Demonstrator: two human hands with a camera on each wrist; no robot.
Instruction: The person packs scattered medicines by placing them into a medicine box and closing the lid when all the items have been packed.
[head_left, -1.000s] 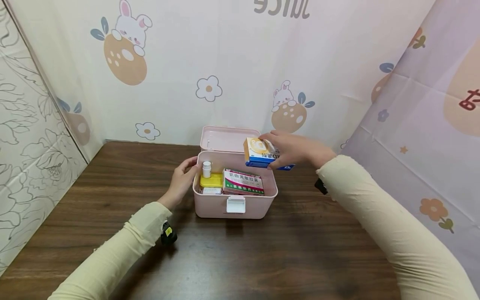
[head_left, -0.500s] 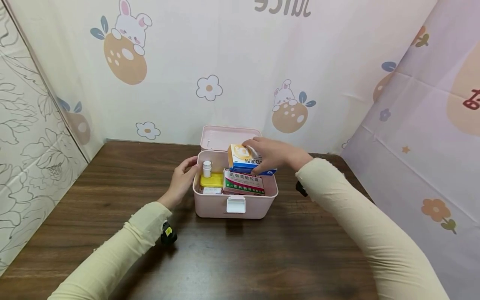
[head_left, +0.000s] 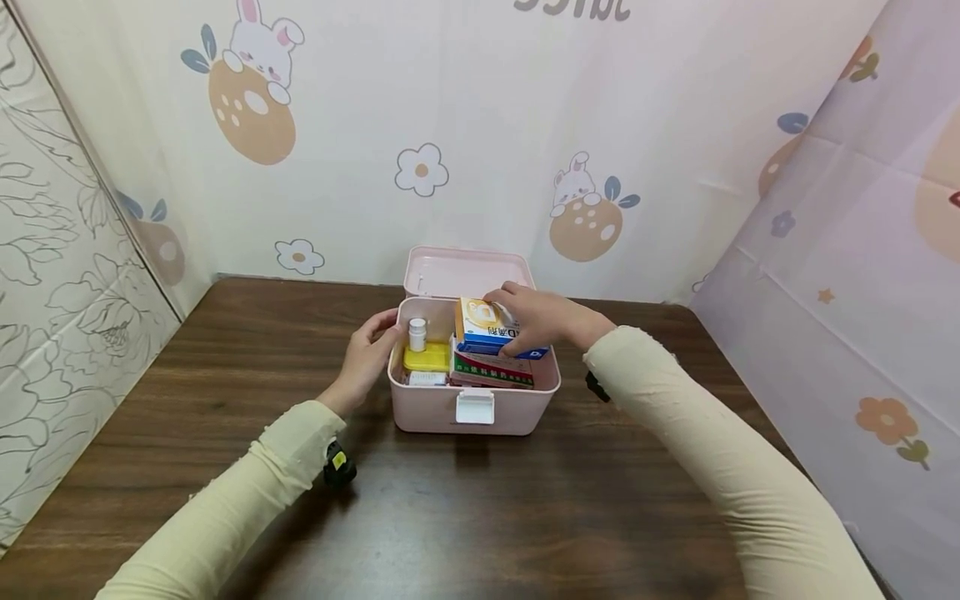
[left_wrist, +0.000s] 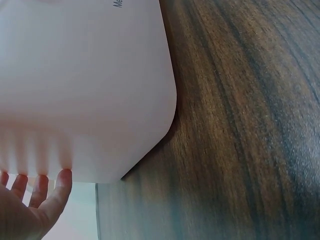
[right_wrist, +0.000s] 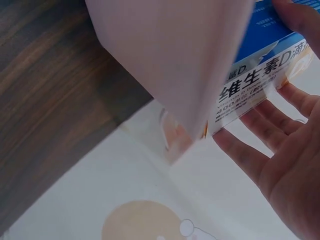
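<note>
A pink medicine box (head_left: 420,408) stands with its lid raised at the back in the head view. My right hand (head_left: 543,317) grips a blue, white and yellow vitamin D drops carton (head_left: 480,340) between thumb and fingers. The carton is partly inside the medicine box, above a white, red and green capsule carton (head_left: 495,372) that it partly covers. My left hand (head_left: 363,362) rests against the medicine box's left side; in the left wrist view its fingers (left_wrist: 62,182) touch the outer wall without curling round it.
Inside the medicine box are a white bottle (head_left: 417,335), a yellow case (head_left: 426,357) and a small white carton (head_left: 427,379). A white latch (head_left: 475,408) hangs on its front. The brown wooden table (head_left: 480,517) meets printed curtains (head_left: 345,125) behind.
My right hand has carried the vitamin D carton leftward, then lowered it into the medicine box over the capsule carton. The left hand has stayed at the box's side.
</note>
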